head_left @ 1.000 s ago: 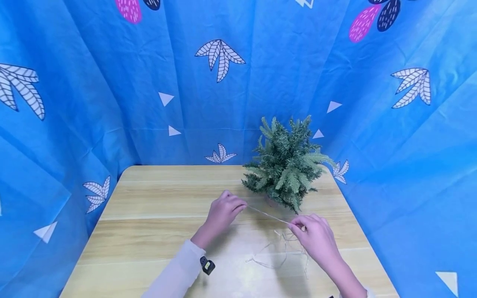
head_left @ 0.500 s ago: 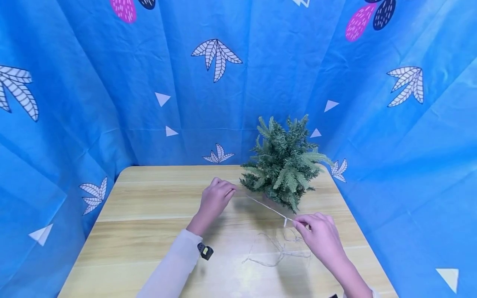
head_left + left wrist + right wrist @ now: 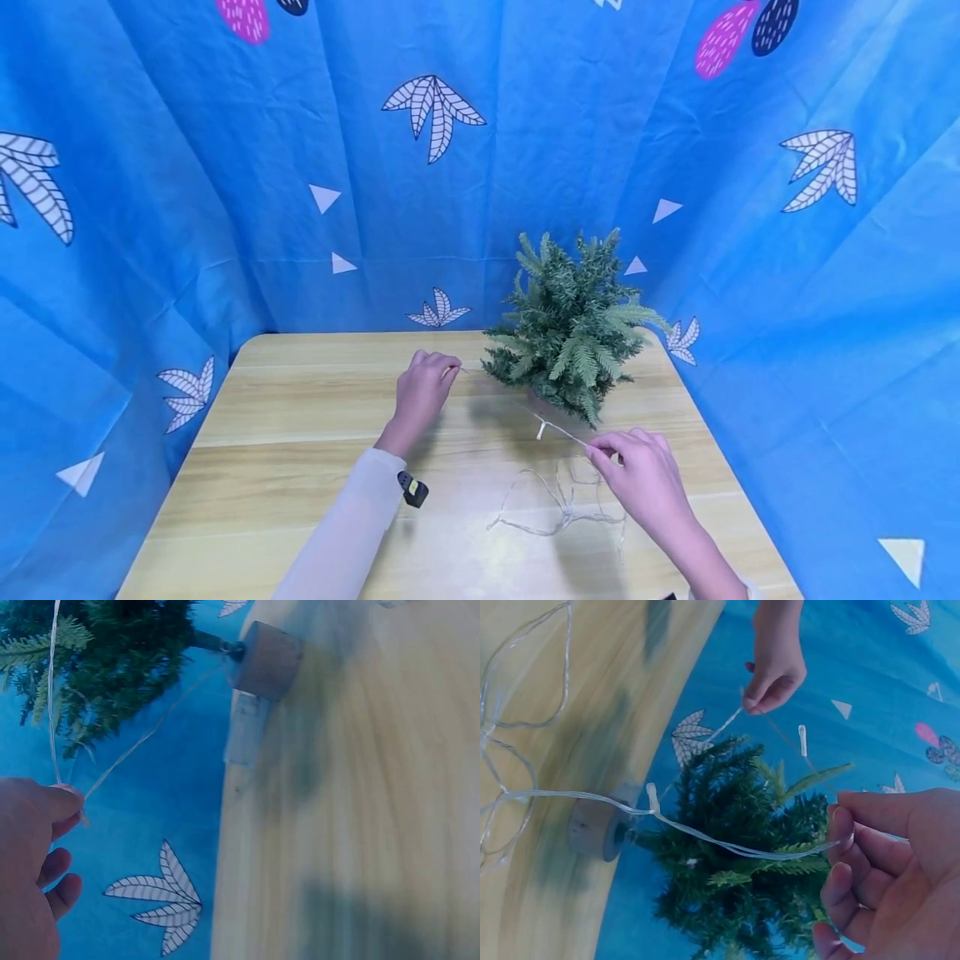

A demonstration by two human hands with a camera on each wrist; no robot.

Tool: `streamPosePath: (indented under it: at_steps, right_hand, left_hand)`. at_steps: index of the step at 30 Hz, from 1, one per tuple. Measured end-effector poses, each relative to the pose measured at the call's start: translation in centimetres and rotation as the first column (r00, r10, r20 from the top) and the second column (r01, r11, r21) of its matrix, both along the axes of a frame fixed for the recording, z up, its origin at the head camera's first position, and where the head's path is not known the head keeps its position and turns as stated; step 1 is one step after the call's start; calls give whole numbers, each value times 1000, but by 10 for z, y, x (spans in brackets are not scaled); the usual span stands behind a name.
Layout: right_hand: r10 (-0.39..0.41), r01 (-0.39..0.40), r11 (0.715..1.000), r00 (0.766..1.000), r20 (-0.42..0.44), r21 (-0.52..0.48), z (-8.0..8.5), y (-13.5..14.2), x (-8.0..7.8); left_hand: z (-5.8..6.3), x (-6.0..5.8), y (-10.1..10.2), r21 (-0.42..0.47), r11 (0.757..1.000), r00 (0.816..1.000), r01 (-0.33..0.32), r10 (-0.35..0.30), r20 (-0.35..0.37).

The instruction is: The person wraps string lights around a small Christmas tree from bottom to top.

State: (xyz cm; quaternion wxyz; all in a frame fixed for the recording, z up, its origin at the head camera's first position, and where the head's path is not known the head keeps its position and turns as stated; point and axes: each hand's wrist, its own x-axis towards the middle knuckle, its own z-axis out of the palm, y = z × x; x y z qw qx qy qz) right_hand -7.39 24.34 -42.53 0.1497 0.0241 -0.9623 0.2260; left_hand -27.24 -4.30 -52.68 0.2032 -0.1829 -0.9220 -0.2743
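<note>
A small artificial Christmas tree (image 3: 573, 329) stands on the table with a round wooden base (image 3: 268, 664). To its left, my left hand (image 3: 422, 392) pinches a clear wire of string lights (image 3: 52, 697) between thumb and fingers. From those fingertips one strand runs to the trunk just above the base. My right hand (image 3: 647, 477), in front of the tree, pinches the same string lights (image 3: 765, 855) farther along. A small bulb (image 3: 652, 798) sticks up from the wire near it. Part of the span between both hands is too faint to see in the head view.
Loose loops of the string lights (image 3: 562, 521) lie on the wooden table (image 3: 300, 467) near the right forearm. A translucent box (image 3: 246, 729) sits against the tree base. Blue patterned cloth (image 3: 420, 208) surrounds the table's back and sides.
My left hand has moved left and farther back, so the hands are wider apart. The right hand has barely moved. A bulb now shows on the wire between them.
</note>
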Motion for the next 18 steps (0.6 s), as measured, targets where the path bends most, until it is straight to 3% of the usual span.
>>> streamPosePath:
  at_steps: [9,18]
  right_hand:
    - [-16,15,1000,997,-73,-15,9,5,3]
    - [-107,101,993,987,-119,-59,21,23,8]
  left_hand:
    - [20,-16,15,98,995,1000,-7,8,-12]
    - [30,-16,30,188,982,1000,9,-5,-24]
